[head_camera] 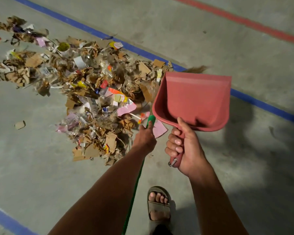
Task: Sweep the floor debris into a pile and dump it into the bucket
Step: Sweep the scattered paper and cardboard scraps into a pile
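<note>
A long spread of debris, torn cardboard, clear plastic and coloured paper, lies on the concrete floor from the far left to the centre. My right hand is shut on the handle of a red dustpan, held tilted above the floor at the pile's right end, empty inside. My left hand grips the green handle of a broom. Its brown bristles stick out beyond the dustpan's far edge; the rest of the head is hidden behind the pan. No bucket is in view.
A blue floor line runs diagonally behind the debris, a red line further back, another blue line at the lower left. A loose cardboard scrap lies apart at the left. My sandalled foot stands at the bottom centre.
</note>
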A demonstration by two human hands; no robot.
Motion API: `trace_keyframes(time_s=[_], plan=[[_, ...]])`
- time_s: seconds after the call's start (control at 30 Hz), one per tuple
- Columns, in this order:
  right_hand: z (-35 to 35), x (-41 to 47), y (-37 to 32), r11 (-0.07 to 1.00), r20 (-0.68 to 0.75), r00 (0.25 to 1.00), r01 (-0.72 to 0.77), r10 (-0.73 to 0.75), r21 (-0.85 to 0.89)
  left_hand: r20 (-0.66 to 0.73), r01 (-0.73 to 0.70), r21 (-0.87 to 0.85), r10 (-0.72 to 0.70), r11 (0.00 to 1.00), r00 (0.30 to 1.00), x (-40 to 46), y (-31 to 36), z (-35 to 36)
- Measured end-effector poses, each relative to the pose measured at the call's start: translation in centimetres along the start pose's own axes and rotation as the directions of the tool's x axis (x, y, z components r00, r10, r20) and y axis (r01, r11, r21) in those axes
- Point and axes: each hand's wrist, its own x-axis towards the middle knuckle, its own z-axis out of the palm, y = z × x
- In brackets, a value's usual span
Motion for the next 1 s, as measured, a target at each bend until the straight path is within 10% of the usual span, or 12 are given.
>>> trace_keyframes(time_s=[0.37,1.0], plan=[[2.1,1.8,-1.4,0.998,0.014,1.0,-0.021,0.022,-0.06,-0.28,0.212,-0.204,-0.265,0.956,0.923,5.1,-5.7,-12.4],[5.9,-1.3,2.3,0.996,0.068,0.998,0.019,-0.013,-0.088,-0.356,-0.108,-0.558,-0.12,0.823,0.927,-1.5,-8.4,-13.9]])
